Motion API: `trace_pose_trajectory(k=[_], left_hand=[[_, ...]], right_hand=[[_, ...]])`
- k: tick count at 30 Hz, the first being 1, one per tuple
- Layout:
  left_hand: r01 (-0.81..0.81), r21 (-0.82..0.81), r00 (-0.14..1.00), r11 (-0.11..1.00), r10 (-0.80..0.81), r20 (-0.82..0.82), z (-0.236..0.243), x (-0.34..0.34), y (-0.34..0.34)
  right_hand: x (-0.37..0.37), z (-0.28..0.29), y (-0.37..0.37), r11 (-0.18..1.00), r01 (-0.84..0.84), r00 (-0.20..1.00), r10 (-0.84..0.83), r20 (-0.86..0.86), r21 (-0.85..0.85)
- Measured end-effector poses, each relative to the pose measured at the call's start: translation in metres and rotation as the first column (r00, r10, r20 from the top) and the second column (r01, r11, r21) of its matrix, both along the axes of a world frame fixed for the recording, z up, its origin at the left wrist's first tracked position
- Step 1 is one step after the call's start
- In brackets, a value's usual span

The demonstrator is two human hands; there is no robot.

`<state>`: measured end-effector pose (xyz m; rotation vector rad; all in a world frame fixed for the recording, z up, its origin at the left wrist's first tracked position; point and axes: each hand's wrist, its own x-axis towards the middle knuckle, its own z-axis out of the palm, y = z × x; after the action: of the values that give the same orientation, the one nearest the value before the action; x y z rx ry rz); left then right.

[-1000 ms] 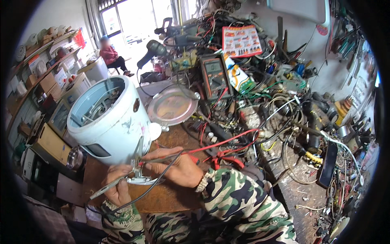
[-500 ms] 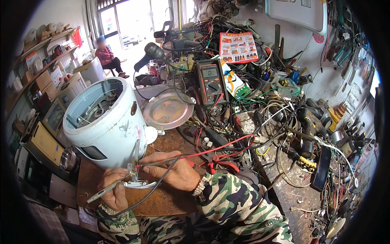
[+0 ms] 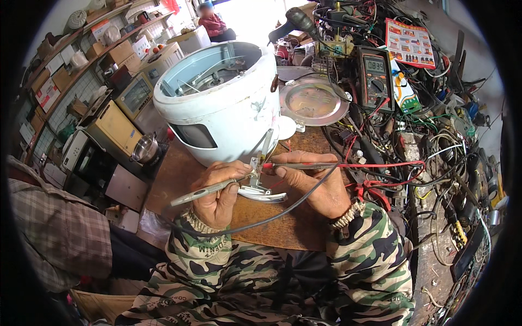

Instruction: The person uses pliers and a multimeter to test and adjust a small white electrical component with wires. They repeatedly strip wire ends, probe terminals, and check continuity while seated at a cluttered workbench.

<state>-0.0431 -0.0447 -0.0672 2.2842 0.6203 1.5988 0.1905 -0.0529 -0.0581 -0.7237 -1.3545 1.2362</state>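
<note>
My left hand (image 3: pixel 216 198) pinches a grey test probe (image 3: pixel 202 192) with a dark lead, its tip at a small metal assembly (image 3: pixel 254 179) with a curved white strip below. Fingers of this hand also touch the assembly's edge. From the other side, my right hand (image 3: pixel 321 190) grips a second test probe (image 3: pixel 307 165) with a red lead, its red end against or very near the same assembly; exact contact is too small to tell. Behind them stands a round white appliance housing (image 3: pixel 228 125), open at the top. A multimeter (image 3: pixel 375 81) with a lit display leans at the back right.
A brown wooden board (image 3: pixel 283 223) lies under my hands. A round metal plate (image 3: pixel 315 103) is beside the housing. Red-handled pliers (image 3: pixel 372 193), tangled cables and tools crowd the right. A person in a plaid sleeve (image 3: pixel 60 228) is close at left; another person (image 3: pixel 213 24) sits far back.
The view has swung left and down, so the scene sits further right and the plaid sleeve shows. The multimeter's reading has changed. Both hands keep their probes at the metal assembly.
</note>
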Motion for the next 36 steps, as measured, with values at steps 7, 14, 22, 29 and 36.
trace_pose_trajectory(k=[7,14,22,29,36], left_hand=[[-0.005,-0.047,0.999,0.999,0.007,0.037,-0.004,0.002,0.000],[-0.005,-0.062,0.999,0.998,0.008,0.038,-0.005,0.003,0.003],[0.010,-0.087,0.998,0.996,-0.004,0.065,-0.004,0.003,0.004],[-0.091,-0.080,0.994,0.993,0.096,0.062,-0.009,-0.001,-0.002],[-0.087,-0.119,0.995,0.989,0.092,0.043,-0.004,0.004,-0.004]], right_hand=[[0.000,0.001,0.004,1.000,-0.020,0.998,0.019,-0.066,-0.015],[0.003,0.000,0.005,0.999,-0.031,0.997,0.033,-0.068,0.020],[-0.001,0.000,0.007,1.000,-0.007,0.999,0.007,-0.046,0.018],[-0.008,-0.007,0.009,0.991,0.041,0.998,-0.036,-0.045,0.124],[0.000,-0.006,0.006,0.998,-0.056,0.996,0.057,-0.068,0.012]])
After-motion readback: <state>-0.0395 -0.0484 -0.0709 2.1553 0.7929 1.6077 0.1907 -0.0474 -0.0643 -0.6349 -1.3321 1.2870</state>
